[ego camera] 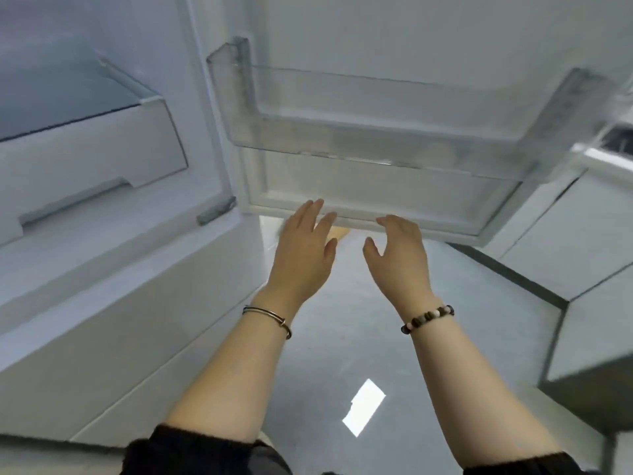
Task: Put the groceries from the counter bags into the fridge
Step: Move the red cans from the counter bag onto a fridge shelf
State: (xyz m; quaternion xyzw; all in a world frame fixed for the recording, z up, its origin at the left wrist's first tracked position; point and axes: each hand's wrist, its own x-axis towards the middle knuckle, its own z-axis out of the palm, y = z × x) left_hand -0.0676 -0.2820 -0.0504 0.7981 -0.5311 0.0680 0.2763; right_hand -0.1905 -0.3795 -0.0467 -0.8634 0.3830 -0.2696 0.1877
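The white fridge stands open in front of me. Its door (394,36) swings out ahead, carrying a clear plastic door bin (376,132) with nothing visible in it. At the left are the glass shelf (68,101) and a white drawer (92,159) inside the fridge. My left hand (305,248) reaches forward, fingers straight, just below the door's bottom edge. My right hand (400,252) is beside it, fingers loosely bent, empty. No groceries or bags are in view.
White lower cabinets (561,245) and a counter edge (603,156) lie to the right behind the door. A glossy grey floor (342,337) runs beneath my arms. The lower fridge front (120,320) fills the left.
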